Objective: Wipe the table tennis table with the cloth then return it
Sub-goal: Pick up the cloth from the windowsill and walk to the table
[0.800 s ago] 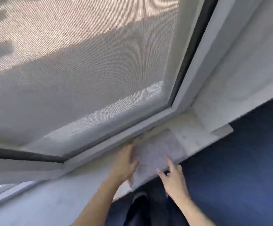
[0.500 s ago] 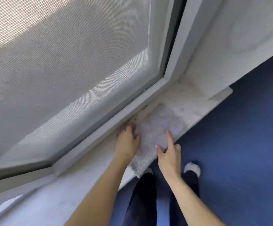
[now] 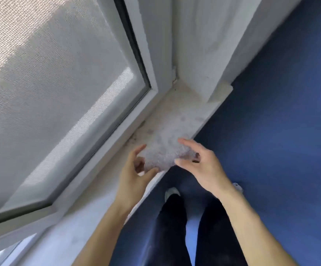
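Observation:
A pale grey fluffy cloth lies on the white windowsill, its near edge reaching the sill's front lip. My left hand hovers at the cloth's near-left corner, fingers and thumb loosely curved either side of the corner and not clamped on it. My right hand hangs over the cloth's right edge with forefinger and thumb spread apart. Neither hand lies flat on the cloth. The table tennis table is not in view.
A window with a mesh screen and white frame rises behind the sill. A white reveal closes the sill's right end. Blue floor lies below, with my dark-trousered legs and white shoes.
Both hands were pressed flat on the cloth; they have lifted off and drawn back, fingers now loose. The view has swung left and closer to the sill.

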